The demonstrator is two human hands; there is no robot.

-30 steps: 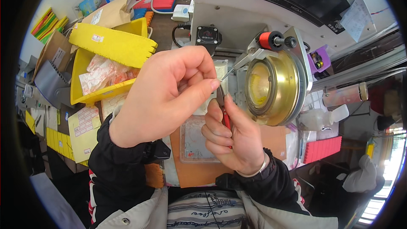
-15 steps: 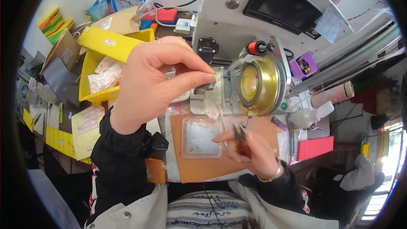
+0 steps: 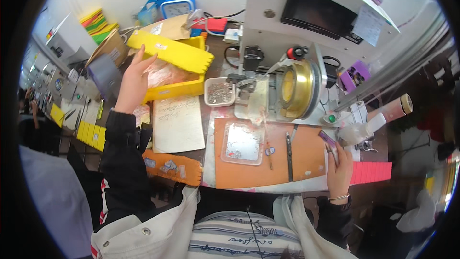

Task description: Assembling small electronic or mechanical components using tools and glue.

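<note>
My left hand [image 3: 133, 84] is at the near left edge of a long yellow strip with a scalloped end [image 3: 175, 52], its fingers stretched out and apart against it. The strip lies across a yellow bin [image 3: 175, 91] holding crumpled pinkish paper. At the mat's right edge, my right hand [image 3: 339, 170] has its fingers closed around cutters [image 3: 329, 150]; only their grey jaws show, and the handles are hidden by the palm. A small purple object [image 3: 327, 137] lies just beyond its fingertips.
An orange mat [image 3: 235, 175] carries a clear shallow tray [image 3: 243, 145], a black-handled tool [image 3: 289, 156] and a thin orange stick [image 3: 270, 160]. Behind stands a machine with a gold spool [image 3: 297, 88]. A white box [image 3: 219, 91] of small metal parts sits beside an open notebook [image 3: 178, 124].
My left hand has left its pinch near the machine and moved left to the yellow strip, its fingers now spread. My right hand has moved right, off the mat's middle. The view has shifted.
</note>
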